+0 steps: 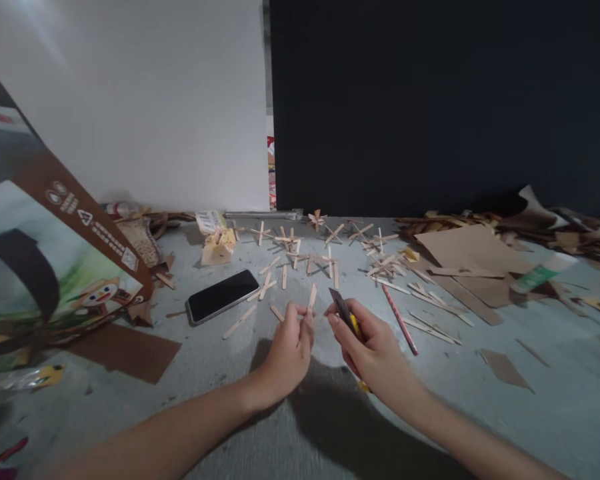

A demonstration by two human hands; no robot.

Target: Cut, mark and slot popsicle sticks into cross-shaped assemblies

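Observation:
Between the thumb and fingers of my left hand (291, 347) a short wooden craft stick (312, 297) points upward, away from me. My right hand (375, 340) is wrapped round a box cutter (353, 323) with yellow parts; its dark blade slants up and left toward the stick, apart from it. A small brown piece shows at my right fingertips, too small to name. Beyond both hands lie several loose craft sticks (284, 276) and crossed stick pieces (334, 233). Right of my right hand is a red patterned pencil (400, 320).
A black phone (223, 295) lies left of my left hand. Cardboard sheets (463, 250) and a green-and-white tube (543, 273) are at the right. A large printed box (65, 220) stands at the left. White (155, 100) and black panels (445, 107) rise behind.

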